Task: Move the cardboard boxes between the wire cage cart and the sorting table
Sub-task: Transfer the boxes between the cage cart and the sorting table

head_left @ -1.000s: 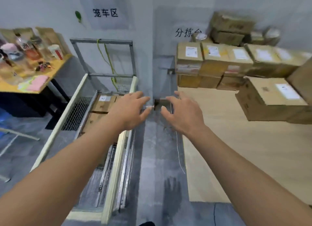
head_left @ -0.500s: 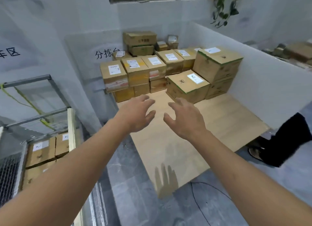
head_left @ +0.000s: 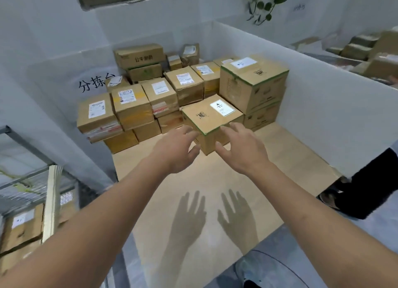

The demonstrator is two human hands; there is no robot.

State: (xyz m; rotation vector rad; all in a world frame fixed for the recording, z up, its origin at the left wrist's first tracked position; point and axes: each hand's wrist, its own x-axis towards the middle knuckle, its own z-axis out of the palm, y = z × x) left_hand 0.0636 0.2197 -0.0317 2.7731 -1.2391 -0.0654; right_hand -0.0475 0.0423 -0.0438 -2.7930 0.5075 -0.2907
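Observation:
Several cardboard boxes are stacked at the back of the wooden sorting table (head_left: pixel 215 197). The nearest box (head_left: pixel 212 117), with green tape and a white label on top, stands alone in front of the stack. My left hand (head_left: pixel 175 150) and my right hand (head_left: pixel 241 150) hover just before its near corner, one on each side, fingers spread and holding nothing. I cannot tell whether the fingertips touch the box. The wire cage cart (head_left: pixel 51 201) is at the lower left, with labelled boxes (head_left: pixel 21 227) inside.
White partition walls (head_left: pixel 323 107) close the table on the back and right. A person's dark trouser leg and shoe (head_left: pixel 366 193) stand at the table's right edge. More boxes (head_left: pixel 366 49) lie beyond the partition. My own foot (head_left: pixel 269 272) shows at the bottom.
The view has swung from the cage cart to the sorting table. Both hands have reached forward to the near box's corner, still holding nothing.

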